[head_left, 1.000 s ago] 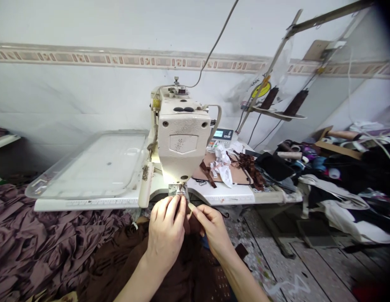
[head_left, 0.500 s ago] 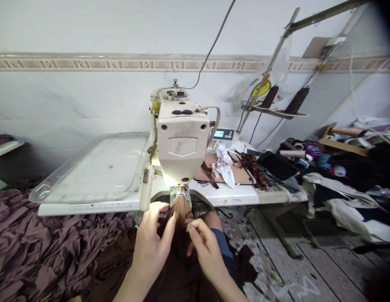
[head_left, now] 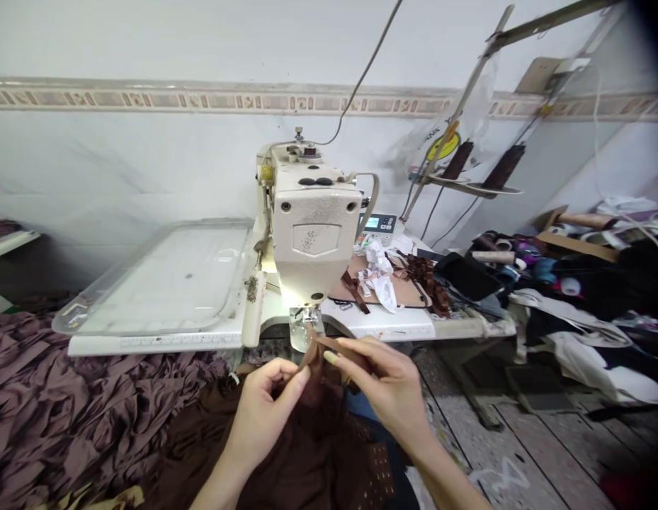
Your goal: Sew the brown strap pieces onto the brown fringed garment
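My left hand pinches a fold of brown fabric just in front of the cream sewing machine. My right hand is closed on a narrow brown strip of the same fabric that runs up toward the presser foot. Both hands sit a little below and in front of the needle area. The rest of the brown cloth hangs down over my lap.
A clear plastic tray lies on the white table left of the machine. Brown and white scraps and a control panel sit to the right. Purple-brown fabric is heaped at left; clutter fills the right.
Both hands have drawn back from the presser foot toward me. The right hand has shifted right and now pulls a brown strip out from under the foot.
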Demonstrator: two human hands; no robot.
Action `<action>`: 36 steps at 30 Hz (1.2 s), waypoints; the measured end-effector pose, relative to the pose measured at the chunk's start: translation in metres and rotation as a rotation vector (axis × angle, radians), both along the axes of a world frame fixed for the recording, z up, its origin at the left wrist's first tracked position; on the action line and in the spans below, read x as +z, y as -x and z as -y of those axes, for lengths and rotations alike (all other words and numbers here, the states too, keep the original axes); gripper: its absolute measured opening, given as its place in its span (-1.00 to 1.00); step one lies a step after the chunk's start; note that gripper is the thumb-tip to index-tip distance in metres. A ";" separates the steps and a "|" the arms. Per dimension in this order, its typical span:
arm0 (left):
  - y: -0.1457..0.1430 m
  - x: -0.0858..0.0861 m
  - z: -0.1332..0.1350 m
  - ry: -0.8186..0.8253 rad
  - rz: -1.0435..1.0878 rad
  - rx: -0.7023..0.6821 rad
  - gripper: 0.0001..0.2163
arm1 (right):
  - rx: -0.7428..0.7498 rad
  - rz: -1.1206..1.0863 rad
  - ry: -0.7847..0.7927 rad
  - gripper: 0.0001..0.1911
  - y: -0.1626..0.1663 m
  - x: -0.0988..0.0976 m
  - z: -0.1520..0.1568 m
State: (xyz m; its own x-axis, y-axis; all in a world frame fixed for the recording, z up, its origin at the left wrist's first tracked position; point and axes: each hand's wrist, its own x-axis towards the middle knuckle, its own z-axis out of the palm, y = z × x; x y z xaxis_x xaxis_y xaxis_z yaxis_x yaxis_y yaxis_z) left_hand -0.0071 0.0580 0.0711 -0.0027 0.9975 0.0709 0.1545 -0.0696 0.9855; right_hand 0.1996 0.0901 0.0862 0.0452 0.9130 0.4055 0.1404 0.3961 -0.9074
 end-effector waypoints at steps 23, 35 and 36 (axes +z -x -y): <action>-0.015 -0.007 0.002 -0.827 -0.950 0.126 -0.57 | 0.122 0.085 0.090 -0.84 0.016 -0.021 -0.111; -0.028 -0.007 -0.018 -0.738 -1.056 0.182 -0.56 | 0.100 0.129 0.054 -0.89 0.026 -0.018 -0.141; -0.029 -0.007 -0.018 -0.726 -1.063 0.180 -0.56 | 0.095 0.119 0.064 -0.88 0.027 -0.019 -0.142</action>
